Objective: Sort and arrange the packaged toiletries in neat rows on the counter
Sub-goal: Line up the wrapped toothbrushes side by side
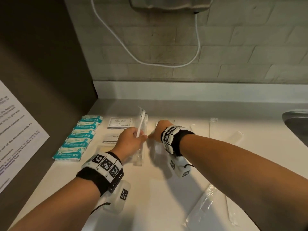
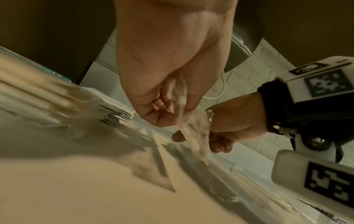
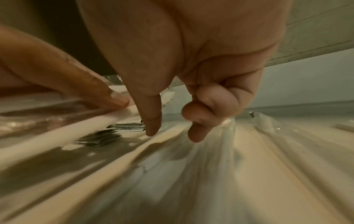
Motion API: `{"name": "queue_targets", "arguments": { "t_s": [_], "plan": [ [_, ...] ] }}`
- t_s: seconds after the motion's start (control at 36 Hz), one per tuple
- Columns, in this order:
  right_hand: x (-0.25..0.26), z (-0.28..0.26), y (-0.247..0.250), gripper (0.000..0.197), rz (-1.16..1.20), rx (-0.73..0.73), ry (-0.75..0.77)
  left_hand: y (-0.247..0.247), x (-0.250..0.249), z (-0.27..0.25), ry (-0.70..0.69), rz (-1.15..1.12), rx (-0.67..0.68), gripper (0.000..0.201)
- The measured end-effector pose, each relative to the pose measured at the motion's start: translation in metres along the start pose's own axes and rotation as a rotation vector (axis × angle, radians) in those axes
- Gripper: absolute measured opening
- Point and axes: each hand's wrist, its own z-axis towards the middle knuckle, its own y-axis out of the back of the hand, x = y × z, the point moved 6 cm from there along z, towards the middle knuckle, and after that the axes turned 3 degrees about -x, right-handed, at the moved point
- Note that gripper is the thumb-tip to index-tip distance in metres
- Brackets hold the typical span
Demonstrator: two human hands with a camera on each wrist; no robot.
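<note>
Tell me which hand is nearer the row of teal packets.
Left. The left hand grips a wrapped toothbrush just right of the teal packets; the right hand is farther right, beyond it.

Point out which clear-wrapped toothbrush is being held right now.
The wrapped toothbrush gripped in the left hand, beside the shampoo sachets. The other clear packets lie untouched on the counter farther right.
</note>
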Motion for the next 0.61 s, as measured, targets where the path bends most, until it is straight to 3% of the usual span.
{"name": "queue_targets", "arguments": {
  "t_s": [0.14,0.22,0.25,0.31,0.42,0.61],
  "plan": [
    [-0.011,-0.004,-0.003,0.041,0.066,0.046,0.008,0.000,-0.001,0.001,-0.001,0.020,-0.013,0.008],
    [-0.018,-0.003,-0.002,0.015,0.102,0.056,-0.021,-0.004,0.001,0.001,0.008,0.027,-0.002,0.008],
    [-0.020,-0.003,-0.001,0.028,0.125,0.064,-0.029,-0.006,0.001,0.001,0.016,0.028,0.003,0.007],
    [-0.024,-0.004,0.001,0.034,0.168,0.061,-0.040,-0.010,0.003,0.001,0.033,0.033,0.013,0.008],
    [-0.038,-0.005,0.002,0.020,0.130,0.083,-0.123,-0.020,0.001,-0.001,0.049,0.061,0.042,0.009],
    [-0.043,-0.004,0.003,0.016,0.310,0.105,-0.153,-0.027,-0.001,-0.001,0.055,0.072,0.066,0.007]
  ]
}}
